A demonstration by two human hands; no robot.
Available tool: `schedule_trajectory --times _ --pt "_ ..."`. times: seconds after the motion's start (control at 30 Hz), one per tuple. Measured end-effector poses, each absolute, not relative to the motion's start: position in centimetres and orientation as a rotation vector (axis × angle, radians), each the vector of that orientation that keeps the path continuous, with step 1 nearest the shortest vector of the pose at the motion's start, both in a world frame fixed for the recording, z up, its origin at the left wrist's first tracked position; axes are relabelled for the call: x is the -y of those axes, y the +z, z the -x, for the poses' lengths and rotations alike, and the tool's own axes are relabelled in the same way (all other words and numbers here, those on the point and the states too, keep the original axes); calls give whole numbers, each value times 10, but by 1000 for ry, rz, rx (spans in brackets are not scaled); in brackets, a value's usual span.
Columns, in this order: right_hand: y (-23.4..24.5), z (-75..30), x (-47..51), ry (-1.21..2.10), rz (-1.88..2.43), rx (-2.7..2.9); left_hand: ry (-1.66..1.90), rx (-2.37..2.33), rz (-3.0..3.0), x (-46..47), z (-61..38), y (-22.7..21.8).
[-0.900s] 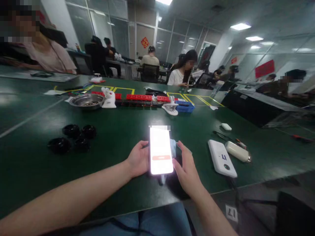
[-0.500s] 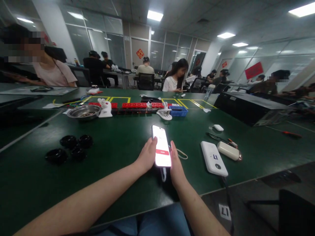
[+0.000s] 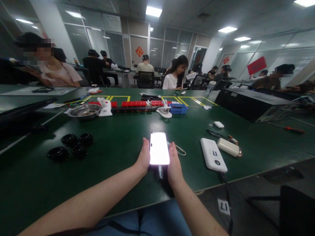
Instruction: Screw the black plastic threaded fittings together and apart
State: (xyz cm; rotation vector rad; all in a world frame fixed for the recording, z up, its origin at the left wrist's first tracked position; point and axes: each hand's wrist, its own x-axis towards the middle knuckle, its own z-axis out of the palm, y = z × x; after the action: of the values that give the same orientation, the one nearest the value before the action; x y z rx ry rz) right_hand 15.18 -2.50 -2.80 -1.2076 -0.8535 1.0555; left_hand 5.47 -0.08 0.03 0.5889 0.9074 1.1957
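A smartphone (image 3: 159, 148) with a bright white screen lies low over the green table (image 3: 118, 147), a cable hanging from its near end. My left hand (image 3: 143, 158) grips its left edge, thumb along the side. On the other edge, my right hand (image 3: 173, 161) holds it the same way. Both forearms reach in from the bottom of the view.
A white power bank (image 3: 213, 154) and a cream case (image 3: 228, 147) lie to the right, several black round lids (image 3: 71, 146) to the left. Farther back stand a metal bowl (image 3: 84, 111), red strips (image 3: 134, 103) and a blue bin (image 3: 178, 108). Other people sit at the desks behind.
The phone has dropped flatter and squarer toward the table, its screen now washed out white. Both hands closed in on its sides. The camera view rose and then steadied.
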Motion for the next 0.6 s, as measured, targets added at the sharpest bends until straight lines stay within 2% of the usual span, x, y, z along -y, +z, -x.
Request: schedule_trajectory --times 0.23,0.4,0.6 --pt "-27 -165 17 1003 1337 985 1054 -961 -575 0 -49 12" --pt "-13 -197 -27 589 1667 1368 962 -1063 -658 -33 -38 15" --pt "-14 -191 -70 634 1658 1498 868 -961 -800 -49 -41 15"
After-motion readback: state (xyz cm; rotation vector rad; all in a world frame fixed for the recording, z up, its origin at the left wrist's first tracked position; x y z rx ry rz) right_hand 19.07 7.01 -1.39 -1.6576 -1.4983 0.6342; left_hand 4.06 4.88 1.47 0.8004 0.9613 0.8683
